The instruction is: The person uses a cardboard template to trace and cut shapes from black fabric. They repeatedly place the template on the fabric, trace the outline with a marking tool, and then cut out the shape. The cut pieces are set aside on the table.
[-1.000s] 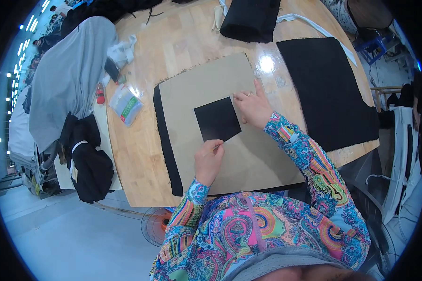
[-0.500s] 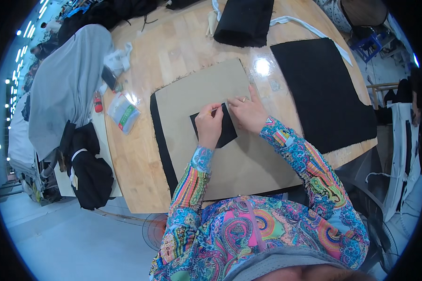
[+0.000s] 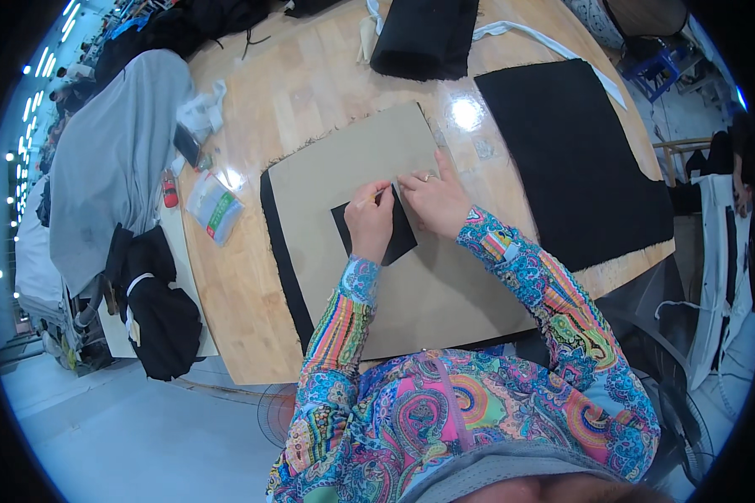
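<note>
A small black fabric square [image 3: 403, 239] lies on a large tan panel [image 3: 319, 176]. My left hand [image 3: 370, 223] rests over the square, its thumb and fingertips pinched at the square's upper edge. What sits in that pinch is too small to make out. Beside the square's upper right corner, my right hand [image 3: 436, 201] lies on the tan panel, fingers stretched and a ring on one. Under the panel, black fabric [image 3: 278, 247] shows along the left edge.
On the right of the wooden table [image 3: 252, 335] lies a black cut fabric piece [image 3: 579, 168]. A black roll [image 3: 424, 42] and white strip [image 3: 520, 33] are at the far side. Leftward are a plastic packet [image 3: 214, 208], a red tool [image 3: 169, 189] and grey cloth [image 3: 113, 159].
The whole view has shifted slightly, the table things a little to the left. Both hands keep nearly the same place at the black square; the left still pinches at its upper edge.
</note>
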`<state>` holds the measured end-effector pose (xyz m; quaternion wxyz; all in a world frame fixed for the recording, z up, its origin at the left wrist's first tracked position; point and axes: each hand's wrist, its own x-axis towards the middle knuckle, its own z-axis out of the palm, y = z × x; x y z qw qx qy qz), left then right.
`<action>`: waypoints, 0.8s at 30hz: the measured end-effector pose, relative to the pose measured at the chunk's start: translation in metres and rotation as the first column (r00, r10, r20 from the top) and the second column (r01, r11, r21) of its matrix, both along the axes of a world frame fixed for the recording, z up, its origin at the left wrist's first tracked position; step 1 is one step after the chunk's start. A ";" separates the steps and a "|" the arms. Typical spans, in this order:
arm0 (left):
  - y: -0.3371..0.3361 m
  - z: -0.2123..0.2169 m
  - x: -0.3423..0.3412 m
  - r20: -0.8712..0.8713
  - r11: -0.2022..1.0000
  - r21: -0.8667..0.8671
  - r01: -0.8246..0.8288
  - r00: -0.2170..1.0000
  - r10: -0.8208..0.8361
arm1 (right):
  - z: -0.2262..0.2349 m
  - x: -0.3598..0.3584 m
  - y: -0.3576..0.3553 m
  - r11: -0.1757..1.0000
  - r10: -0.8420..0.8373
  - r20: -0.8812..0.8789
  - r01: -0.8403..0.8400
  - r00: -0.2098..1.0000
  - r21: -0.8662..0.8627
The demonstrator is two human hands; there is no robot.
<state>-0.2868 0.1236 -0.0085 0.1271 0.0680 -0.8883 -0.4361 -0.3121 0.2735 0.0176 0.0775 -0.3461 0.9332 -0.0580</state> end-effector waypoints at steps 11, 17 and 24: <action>0.009 0.020 0.053 0.014 0.967 -0.084 0.240 0.971 -0.240 | 0.001 -0.001 0.001 0.999 -0.003 -0.005 0.003 1.000 -0.032; 0.013 0.028 0.076 0.087 0.942 -0.065 0.330 0.942 -0.324 | -0.006 0.001 0.004 0.996 -0.004 -0.085 -0.004 0.996 -0.093; -0.009 0.046 0.088 0.030 0.980 -0.003 0.201 0.979 -0.200 | 0.004 0.000 -0.002 1.000 -0.001 0.068 0.001 0.998 0.011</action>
